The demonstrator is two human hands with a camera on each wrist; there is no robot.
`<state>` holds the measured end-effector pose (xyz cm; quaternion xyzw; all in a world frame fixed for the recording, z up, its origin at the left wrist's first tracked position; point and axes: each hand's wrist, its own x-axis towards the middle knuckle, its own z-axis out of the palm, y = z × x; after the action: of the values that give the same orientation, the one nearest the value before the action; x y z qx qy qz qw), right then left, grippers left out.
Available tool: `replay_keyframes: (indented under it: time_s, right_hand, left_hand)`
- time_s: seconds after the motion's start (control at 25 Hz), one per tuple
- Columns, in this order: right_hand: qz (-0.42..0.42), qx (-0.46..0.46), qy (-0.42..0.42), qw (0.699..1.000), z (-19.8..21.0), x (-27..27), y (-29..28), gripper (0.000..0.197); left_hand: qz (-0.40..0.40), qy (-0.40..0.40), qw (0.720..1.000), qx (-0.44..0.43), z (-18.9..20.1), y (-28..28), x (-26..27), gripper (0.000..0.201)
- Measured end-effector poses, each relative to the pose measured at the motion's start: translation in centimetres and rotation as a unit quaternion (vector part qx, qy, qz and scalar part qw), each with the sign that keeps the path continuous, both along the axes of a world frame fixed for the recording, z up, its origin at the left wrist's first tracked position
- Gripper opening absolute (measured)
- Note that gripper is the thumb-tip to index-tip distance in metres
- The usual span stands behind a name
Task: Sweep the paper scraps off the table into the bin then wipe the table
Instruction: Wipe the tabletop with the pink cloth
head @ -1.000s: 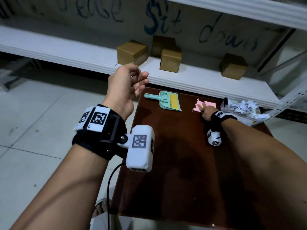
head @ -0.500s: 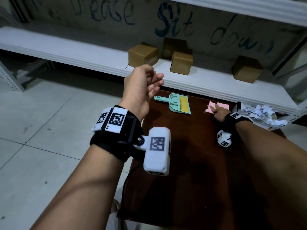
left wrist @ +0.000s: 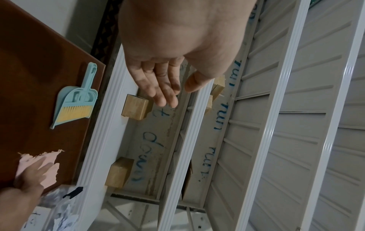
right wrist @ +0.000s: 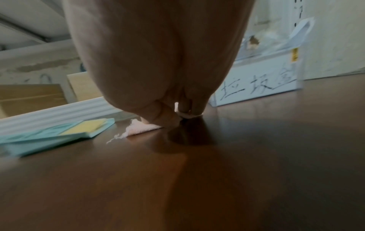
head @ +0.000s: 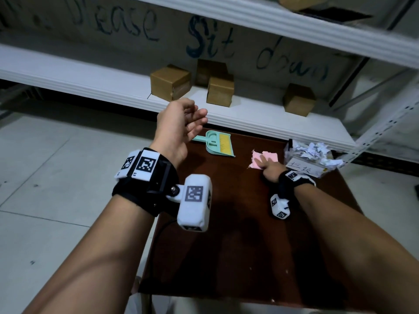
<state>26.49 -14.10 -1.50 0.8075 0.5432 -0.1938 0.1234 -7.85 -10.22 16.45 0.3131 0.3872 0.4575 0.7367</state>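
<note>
desk (head: 238,234): right hand (head: 271,171), fingers flat on pink cloth (head: 269,156) beside bin (head: 303,168) of paper scraps (head: 317,151); left hand (head: 179,128) raised, fingers relaxed, empty; dustpan (head: 217,145).

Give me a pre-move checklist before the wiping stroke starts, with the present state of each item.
1. Right hand on the pink cloth: ok, fingers lie flat on it.
2. Cloth on the table: ok, at the far edge, beside the bin.
3. Scraps in the bin: ok, white scraps are heaped in it.
4. Table free of scraps: not ok, a few white specks remain near the front edge.
5. Wiping path: not ok, the dustpan and brush lie left of the cloth.
6. Left hand out of the way: ok, raised, open, holding nothing.
</note>
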Motion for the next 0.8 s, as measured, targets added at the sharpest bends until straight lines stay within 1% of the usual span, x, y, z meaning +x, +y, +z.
replay_keyframes:
  time_s: [0.32,0.56,0.68,0.8]
  right_hand:
    - [0.015,-0.023,-0.021,0.999,0.7,-1.3,-7.4,0.078]
    - [0.008,-0.042,-0.008,0.999,0.9,-2.6,-10.7,0.077]
    - [0.017,-0.044,-0.017,0.999,0.9,-3.4,-11.9,0.076]
    - [0.013,-0.037,-0.001,0.999,1.1,-4.0,-13.2,0.075]
  left_hand:
    - [-0.028,0.017,0.999,0.010,0.0,-2.3,0.5,0.011]
    - [-0.042,0.018,0.999,0.010,-0.1,-3.6,0.9,0.013]
    - [-0.046,0.021,0.999,0.011,-0.3,-4.0,1.4,0.012]
    - [-0.053,0.025,0.998,0.010,-0.5,-4.4,2.0,0.013]
